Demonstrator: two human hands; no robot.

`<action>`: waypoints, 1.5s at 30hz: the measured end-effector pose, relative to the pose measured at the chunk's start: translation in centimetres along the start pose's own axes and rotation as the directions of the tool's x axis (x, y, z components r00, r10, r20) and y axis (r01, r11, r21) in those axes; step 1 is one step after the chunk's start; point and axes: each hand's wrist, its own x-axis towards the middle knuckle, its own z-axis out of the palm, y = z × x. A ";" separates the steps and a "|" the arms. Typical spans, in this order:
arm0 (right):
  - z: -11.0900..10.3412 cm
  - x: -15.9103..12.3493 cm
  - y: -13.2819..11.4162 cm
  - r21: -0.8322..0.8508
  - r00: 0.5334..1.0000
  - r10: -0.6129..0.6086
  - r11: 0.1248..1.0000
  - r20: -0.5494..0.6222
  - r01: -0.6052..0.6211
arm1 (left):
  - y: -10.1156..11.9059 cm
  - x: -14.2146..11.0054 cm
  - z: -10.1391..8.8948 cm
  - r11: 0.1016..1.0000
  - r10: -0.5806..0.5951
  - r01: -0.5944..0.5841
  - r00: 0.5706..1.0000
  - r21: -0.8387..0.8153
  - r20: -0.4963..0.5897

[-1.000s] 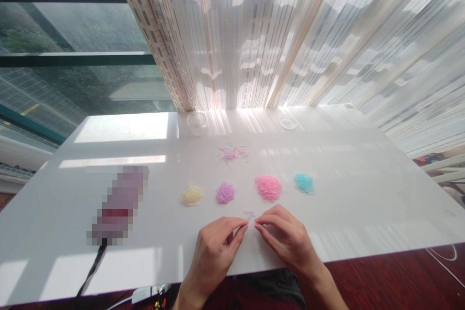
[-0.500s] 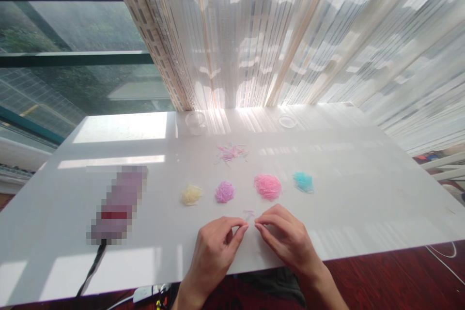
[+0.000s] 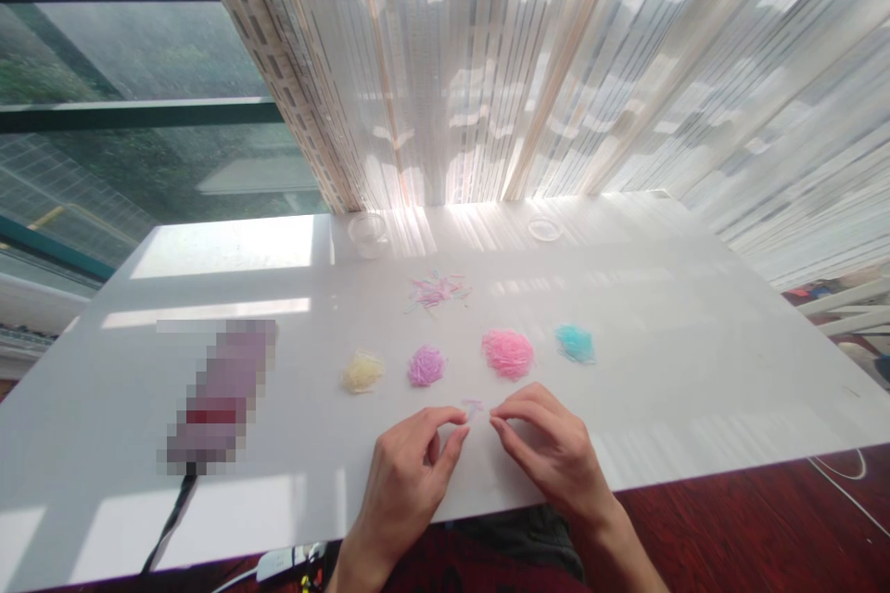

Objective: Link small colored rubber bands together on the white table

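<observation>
Although the left hand shows a slight gap between thumb and forefinger, the right hand has its thumb and forefinger tips pinched nearly together, and whether anything tiny sits between them cannot be told. Just beyond the fingertips lies a small group of thin sticks, too faint to count. Pixelation hides a purplish object at the left; its dark twisted strap runs over the near edge. Below that edge, a white power strip is only partly visible. Short, slender, straw-like pieces form a pale yellow pile, a rounded purple pile, a wider pink pile and a turquoise pile. Behind them, a mixed pile spreads raggedly. Farther back on the smooth white table stand a clear round container and a flat transparent disc, near a sheer striped curtain.
</observation>
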 end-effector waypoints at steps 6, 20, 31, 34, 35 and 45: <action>-1.2 1.2 0.9 -0.127 0.862 0.316 0.911 -0.396 -0.392 | -0.1 -0.1 0.1 1.000 -0.004 0.004 1.000 -0.004 -0.007; -1.4 2.0 2.3 -0.273 0.886 0.268 0.882 -0.378 -0.384 | 0.2 0.3 0.1 1.000 0.012 -0.012 1.000 -0.004 -0.006; -1.5 1.4 1.6 -0.261 0.918 0.176 0.924 -0.355 -0.278 | -0.1 0.3 0.4 0.991 0.058 -0.047 0.994 0.129 -0.089; -0.9 0.8 0.8 -0.232 0.982 0.046 0.969 -0.184 -0.089 | -0.2 0.4 0.7 0.965 0.099 -0.072 0.991 0.254 -0.095; -0.6 0.6 0.5 -0.218 0.994 0.012 0.975 -0.109 -0.035 | -0.3 0.4 0.7 0.956 0.105 -0.077 0.991 0.283 -0.085; 1.5 0.4 0.2 -0.281 0.993 -0.009 0.959 0.118 0.042 | 0.0 0.6 0.9 0.950 0.112 -0.087 0.991 0.302 -0.069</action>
